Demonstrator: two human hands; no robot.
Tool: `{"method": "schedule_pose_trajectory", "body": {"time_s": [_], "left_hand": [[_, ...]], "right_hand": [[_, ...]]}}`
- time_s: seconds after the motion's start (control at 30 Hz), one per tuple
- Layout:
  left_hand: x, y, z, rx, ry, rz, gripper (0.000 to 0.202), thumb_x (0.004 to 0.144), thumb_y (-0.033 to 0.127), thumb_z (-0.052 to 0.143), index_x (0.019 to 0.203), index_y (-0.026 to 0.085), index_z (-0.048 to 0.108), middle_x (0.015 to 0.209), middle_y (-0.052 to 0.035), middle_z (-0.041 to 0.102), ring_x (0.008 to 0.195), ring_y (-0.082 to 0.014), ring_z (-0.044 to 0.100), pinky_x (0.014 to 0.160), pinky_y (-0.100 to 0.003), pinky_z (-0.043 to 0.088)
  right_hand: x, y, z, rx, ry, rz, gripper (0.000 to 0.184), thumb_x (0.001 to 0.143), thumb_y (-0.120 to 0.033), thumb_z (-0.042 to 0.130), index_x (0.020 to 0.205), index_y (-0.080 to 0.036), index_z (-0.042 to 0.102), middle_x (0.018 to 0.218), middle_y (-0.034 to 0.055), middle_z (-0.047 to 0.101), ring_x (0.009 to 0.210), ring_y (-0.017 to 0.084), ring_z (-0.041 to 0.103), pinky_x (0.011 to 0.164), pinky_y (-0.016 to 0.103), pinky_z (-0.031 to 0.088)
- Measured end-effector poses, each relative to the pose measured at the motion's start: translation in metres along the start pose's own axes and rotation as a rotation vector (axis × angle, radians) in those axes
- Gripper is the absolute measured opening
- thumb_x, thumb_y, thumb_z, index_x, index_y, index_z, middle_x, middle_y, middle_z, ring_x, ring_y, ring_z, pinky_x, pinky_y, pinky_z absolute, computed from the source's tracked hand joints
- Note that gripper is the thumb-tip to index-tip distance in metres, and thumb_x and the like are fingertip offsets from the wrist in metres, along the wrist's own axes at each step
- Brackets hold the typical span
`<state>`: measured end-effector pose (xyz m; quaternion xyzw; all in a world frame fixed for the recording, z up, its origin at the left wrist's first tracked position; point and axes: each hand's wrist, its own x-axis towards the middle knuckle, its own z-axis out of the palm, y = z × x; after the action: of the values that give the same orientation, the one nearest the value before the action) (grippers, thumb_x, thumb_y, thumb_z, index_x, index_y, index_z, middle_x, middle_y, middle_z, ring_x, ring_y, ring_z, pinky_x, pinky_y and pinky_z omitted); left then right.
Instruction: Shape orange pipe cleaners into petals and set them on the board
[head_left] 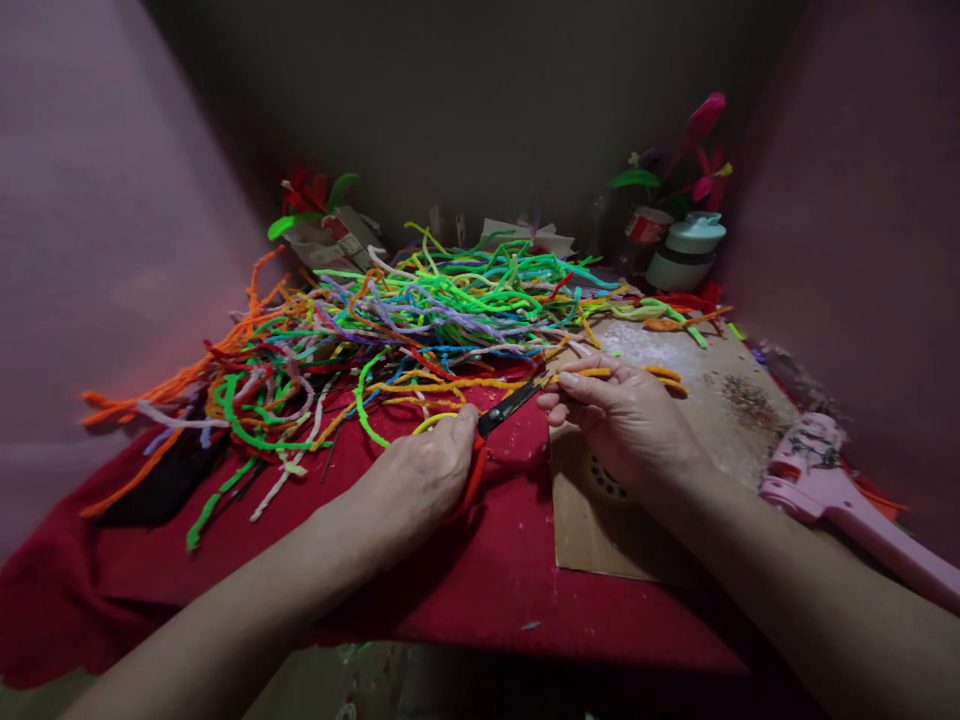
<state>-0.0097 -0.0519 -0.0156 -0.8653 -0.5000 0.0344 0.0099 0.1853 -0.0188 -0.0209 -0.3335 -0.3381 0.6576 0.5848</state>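
My left hand (427, 465) is closed around the red handles of a pair of scissors (510, 403), whose dark blades point right. Between the thumb and fingers of my right hand (634, 410) is an orange pipe cleaner (589, 373); its bent end shows beyond the hand. The scissor tips lie at the pipe cleaner, just left of my right fingertips. Whether the blades touch or cut it, I cannot tell. Behind both hands spreads a large tangled heap of pipe cleaners (465, 300) in green, purple, orange, red and other colours.
A brown board (600, 535) lies on the red cloth (450, 590) under my right hand. A pink tool with a long handle (847, 500) rests at the right. At the back stand a pale lidded jar (684, 250) and fuzzy pink flowers (705, 120); a red flower (306, 192) stands back left.
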Motion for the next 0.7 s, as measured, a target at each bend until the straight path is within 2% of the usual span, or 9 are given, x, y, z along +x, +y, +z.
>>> {"method": "schedule_pose_trajectory", "body": {"time_s": [0.2, 0.37, 0.47, 0.6, 0.7], "left_hand": [[0.002, -0.001, 0.005, -0.035, 0.024, -0.008, 0.042, 0.083, 0.004, 0.031, 0.124, 0.005, 0.038, 0.111, -0.0197, 0.058, 0.101, -0.024, 0.06, 0.083, -0.038, 0.051], [0.002, -0.001, 0.007, 0.007, 0.011, -0.033, 0.043, 0.084, 0.005, 0.029, 0.127, 0.004, 0.035, 0.111, -0.0202, 0.058, 0.097, -0.0245, 0.061, 0.079, -0.038, 0.053], [0.001, -0.001, 0.004, 0.039, 0.003, -0.008, 0.041, 0.083, 0.004, 0.03, 0.123, 0.005, 0.039, 0.11, -0.0191, 0.058, 0.096, -0.023, 0.062, 0.078, -0.036, 0.053], [-0.001, -0.005, -0.006, 0.011, 0.007, 0.048, 0.035, 0.085, 0.01, 0.032, 0.118, 0.008, 0.043, 0.099, -0.0151, 0.062, 0.082, -0.0201, 0.064, 0.07, -0.032, 0.053], [-0.006, -0.012, -0.019, -0.065, -0.045, 0.114, 0.031, 0.087, 0.018, 0.034, 0.114, 0.015, 0.048, 0.091, -0.0099, 0.065, 0.071, -0.0166, 0.063, 0.065, -0.027, 0.051]], "right_hand": [[-0.001, -0.001, 0.001, -0.026, 0.009, -0.006, 0.011, 0.063, -0.011, 0.067, 0.066, -0.013, 0.057, 0.054, 0.0002, 0.062, 0.048, 0.012, 0.062, 0.044, 0.019, 0.049], [0.0, 0.001, -0.003, -0.056, -0.036, -0.016, 0.013, 0.063, -0.013, 0.069, 0.068, -0.014, 0.057, 0.057, 0.0013, 0.064, 0.05, 0.014, 0.063, 0.048, 0.023, 0.051], [0.001, 0.002, -0.002, -0.06, -0.027, -0.024, 0.013, 0.063, -0.013, 0.069, 0.067, -0.014, 0.057, 0.055, 0.0005, 0.064, 0.048, 0.013, 0.062, 0.047, 0.021, 0.051], [0.003, 0.0, -0.001, -0.05, 0.02, -0.038, 0.013, 0.063, -0.013, 0.068, 0.066, -0.015, 0.056, 0.054, -0.0004, 0.063, 0.047, 0.011, 0.06, 0.046, 0.02, 0.05], [0.004, -0.001, -0.003, -0.046, 0.021, -0.061, 0.014, 0.063, -0.013, 0.069, 0.067, -0.015, 0.056, 0.058, 0.0006, 0.065, 0.052, 0.013, 0.063, 0.045, 0.02, 0.048]]}}
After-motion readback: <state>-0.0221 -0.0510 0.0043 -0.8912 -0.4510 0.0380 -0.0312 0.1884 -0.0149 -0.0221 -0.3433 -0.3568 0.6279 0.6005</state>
